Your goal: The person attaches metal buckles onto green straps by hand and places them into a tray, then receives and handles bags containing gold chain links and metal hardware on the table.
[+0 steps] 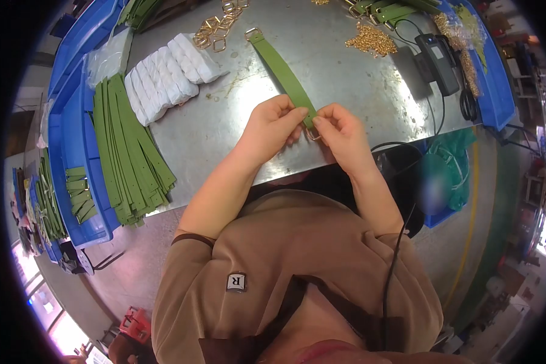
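The near edge of the metal table [236, 79] runs just below the near end of the green strap [283, 74], where both hands meet. Bare metal flanks the strap on either side, up to white wrapped bundles [164, 76] on its left and a black device [440, 64] on its right. Far left of the strap, a blue bin [94, 176] holds short green pieces [79, 191]; far right, a blue tray [497, 97] holds clear bags. The strap is flat, metal-looped at both ends. The left hand [273, 124] and right hand [341, 130] pinch its near end.
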Demonstrator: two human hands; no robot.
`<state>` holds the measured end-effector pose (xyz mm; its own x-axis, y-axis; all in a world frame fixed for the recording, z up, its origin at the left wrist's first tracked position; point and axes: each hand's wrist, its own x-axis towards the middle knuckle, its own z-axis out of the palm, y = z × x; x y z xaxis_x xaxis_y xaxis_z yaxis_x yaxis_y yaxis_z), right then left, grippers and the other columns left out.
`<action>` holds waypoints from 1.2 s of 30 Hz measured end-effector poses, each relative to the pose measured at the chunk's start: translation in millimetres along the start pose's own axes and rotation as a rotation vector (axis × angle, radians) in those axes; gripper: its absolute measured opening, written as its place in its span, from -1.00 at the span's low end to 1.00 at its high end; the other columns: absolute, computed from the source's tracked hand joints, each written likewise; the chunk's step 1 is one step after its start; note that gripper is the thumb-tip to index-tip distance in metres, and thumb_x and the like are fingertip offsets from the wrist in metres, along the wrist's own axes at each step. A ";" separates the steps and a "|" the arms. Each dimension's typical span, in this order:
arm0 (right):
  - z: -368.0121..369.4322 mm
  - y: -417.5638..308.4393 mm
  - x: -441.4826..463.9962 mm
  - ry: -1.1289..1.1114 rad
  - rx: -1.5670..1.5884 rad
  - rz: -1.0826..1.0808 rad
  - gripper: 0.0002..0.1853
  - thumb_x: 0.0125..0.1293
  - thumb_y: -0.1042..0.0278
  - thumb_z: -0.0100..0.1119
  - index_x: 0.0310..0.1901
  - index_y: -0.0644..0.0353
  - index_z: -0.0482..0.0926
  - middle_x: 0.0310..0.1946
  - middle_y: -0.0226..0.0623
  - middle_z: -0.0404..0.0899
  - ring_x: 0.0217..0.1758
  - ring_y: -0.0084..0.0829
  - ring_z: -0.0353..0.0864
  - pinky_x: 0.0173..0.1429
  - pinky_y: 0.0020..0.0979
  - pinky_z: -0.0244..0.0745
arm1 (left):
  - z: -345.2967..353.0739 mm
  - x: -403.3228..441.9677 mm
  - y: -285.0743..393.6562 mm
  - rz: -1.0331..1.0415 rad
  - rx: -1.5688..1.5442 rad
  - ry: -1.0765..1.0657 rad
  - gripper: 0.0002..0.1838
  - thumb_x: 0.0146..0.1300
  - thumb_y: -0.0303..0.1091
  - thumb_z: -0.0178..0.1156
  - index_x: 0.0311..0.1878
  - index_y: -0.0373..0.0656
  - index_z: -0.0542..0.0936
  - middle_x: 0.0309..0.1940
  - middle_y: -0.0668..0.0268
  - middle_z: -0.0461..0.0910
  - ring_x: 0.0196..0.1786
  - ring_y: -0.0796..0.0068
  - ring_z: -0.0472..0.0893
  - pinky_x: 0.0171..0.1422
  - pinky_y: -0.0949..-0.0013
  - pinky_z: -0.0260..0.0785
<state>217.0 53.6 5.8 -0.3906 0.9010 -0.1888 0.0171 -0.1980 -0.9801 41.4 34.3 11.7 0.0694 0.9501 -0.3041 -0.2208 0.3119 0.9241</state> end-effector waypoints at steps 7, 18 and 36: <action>3.0 -0.4 -2.9 0.010 0.057 0.003 -0.95 0.41 0.48 0.12 -0.18 0.24 0.53 -0.42 -0.50 0.53 -0.43 -0.75 0.39 -0.36 -0.66 0.26 | 1.6 -3.7 6.4 -0.009 0.031 0.002 -0.88 0.35 -0.39 0.19 -0.25 -0.25 0.58 -0.58 0.43 0.53 -0.59 0.72 0.43 -0.52 0.59 0.24; 7.0 2.7 -5.3 0.012 0.218 0.016 -0.95 0.40 0.50 0.10 -0.17 0.24 0.53 -0.43 -0.50 0.52 -0.45 -0.74 0.36 -0.37 -0.67 0.21 | 3.6 -5.3 8.6 -0.011 -0.042 0.006 -0.91 0.32 -0.44 0.21 -0.23 -0.27 0.60 -0.52 0.42 0.56 -0.58 0.73 0.43 -0.53 0.60 0.22; 26.2 5.3 13.0 -0.007 0.317 0.002 -0.93 0.41 0.46 0.08 -0.27 0.20 0.48 -0.46 -0.49 0.52 -0.49 -0.74 0.37 -0.41 -0.66 0.23 | -9.6 -1.5 8.7 -0.049 -0.256 0.039 -0.89 0.30 -0.44 0.22 -0.27 -0.29 0.54 -0.57 0.33 0.52 -0.58 0.60 0.43 -0.49 0.52 0.25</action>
<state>188.0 54.1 -0.2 -0.3971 0.8980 -0.1893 -0.2697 -0.3114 -0.9112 30.0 35.6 18.0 0.0496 0.9315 -0.3604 -0.4572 0.3420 0.8210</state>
